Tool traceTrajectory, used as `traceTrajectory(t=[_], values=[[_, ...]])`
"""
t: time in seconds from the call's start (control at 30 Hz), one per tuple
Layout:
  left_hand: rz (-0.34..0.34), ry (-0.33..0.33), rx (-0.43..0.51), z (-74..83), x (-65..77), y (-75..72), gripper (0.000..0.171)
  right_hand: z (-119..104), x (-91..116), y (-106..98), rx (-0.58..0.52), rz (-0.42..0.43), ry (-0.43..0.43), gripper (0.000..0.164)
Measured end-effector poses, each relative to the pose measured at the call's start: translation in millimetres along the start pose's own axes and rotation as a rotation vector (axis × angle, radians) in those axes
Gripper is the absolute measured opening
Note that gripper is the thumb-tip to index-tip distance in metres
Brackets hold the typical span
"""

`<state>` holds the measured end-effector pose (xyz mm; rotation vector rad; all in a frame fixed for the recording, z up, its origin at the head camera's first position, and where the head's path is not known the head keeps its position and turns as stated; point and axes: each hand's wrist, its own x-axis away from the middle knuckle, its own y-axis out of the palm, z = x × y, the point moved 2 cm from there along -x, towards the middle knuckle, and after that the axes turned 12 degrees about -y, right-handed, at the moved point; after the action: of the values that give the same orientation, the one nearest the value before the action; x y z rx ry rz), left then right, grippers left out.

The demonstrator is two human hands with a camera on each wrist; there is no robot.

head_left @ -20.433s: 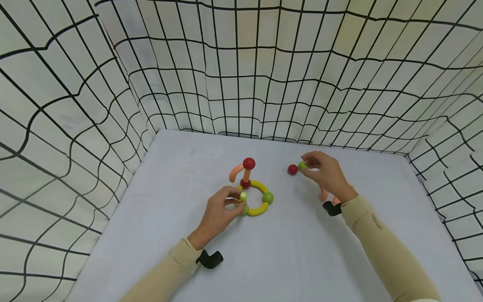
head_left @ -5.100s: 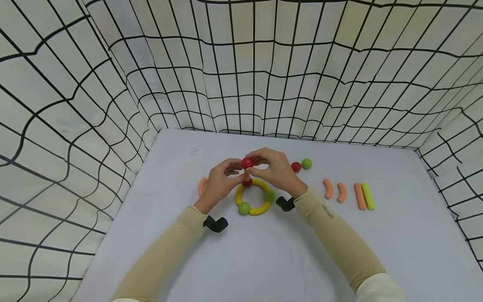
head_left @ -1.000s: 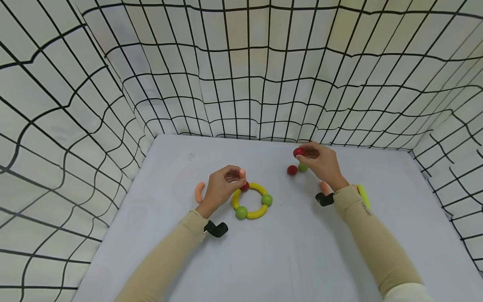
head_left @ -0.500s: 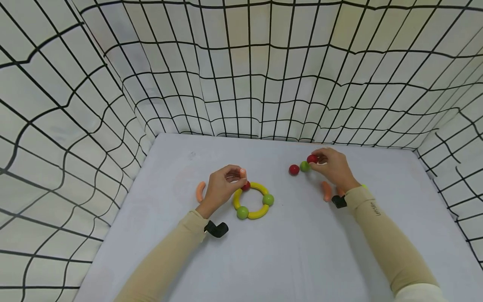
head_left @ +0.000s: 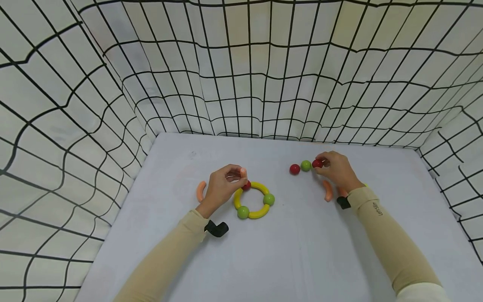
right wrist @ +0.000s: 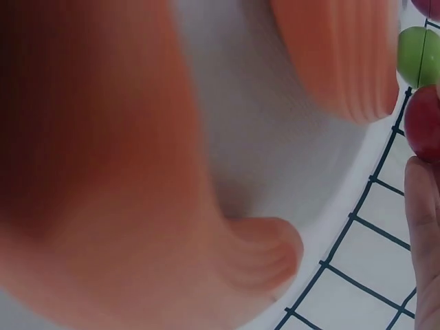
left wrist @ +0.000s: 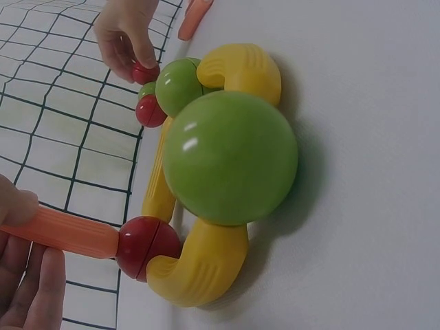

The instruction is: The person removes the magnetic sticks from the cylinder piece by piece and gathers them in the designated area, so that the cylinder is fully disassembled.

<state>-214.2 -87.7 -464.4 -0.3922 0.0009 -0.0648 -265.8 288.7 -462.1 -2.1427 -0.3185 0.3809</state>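
A white table (head_left: 286, 251) carries a ring (head_left: 258, 214), balls (head_left: 294, 169) and curved orange pieces (head_left: 201, 191)

Orange stick (head_left: 243, 172) pretty much upright in left hand (head_left: 222, 185), foot on red joint (left wrist: 146, 247) of flat yellow ring (head_left: 258, 214). Shiny red ball (head_left: 317, 164) in right hand (head_left: 338, 170), just beside green ball (head_left: 306, 165).

Sleeves: tan, smooth, close-fitting. The left sleeve (head_left: 162, 256) and right sleeve (head_left: 396, 243) each end in a slightly creased cuff at the wrist. Marking: small dark lettering (head_left: 377, 209) on the right sleeve, just behind the cuff; too small to read with certainty. White fabric (head_left: 424, 292) adjoins the tan at that sleeve's near end. Wrist fittings: left black block (head_left: 216, 229), elbow-shaped; right black block (head_left: 343, 202), partly hidden. The left hand (head_left: 222, 184) and right hand (head_left: 337, 170) are bare.
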Motion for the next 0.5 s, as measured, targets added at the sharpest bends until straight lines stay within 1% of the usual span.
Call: traceTrajectory(t=[0.27, 0.5], values=[[0.004, 0.005, -0.003, -0.6, -0.1, 0.1, 0.026, 2.1, -2.8, 0.1, 0.047, -0.051, 0.01, 0.039], [0.002, 0.001, -0.006, -0.8, 0.3, -0.3, 0.027, 5.3, -4.8, 2.5, 0.061, -0.086, 0.014, 0.039]])
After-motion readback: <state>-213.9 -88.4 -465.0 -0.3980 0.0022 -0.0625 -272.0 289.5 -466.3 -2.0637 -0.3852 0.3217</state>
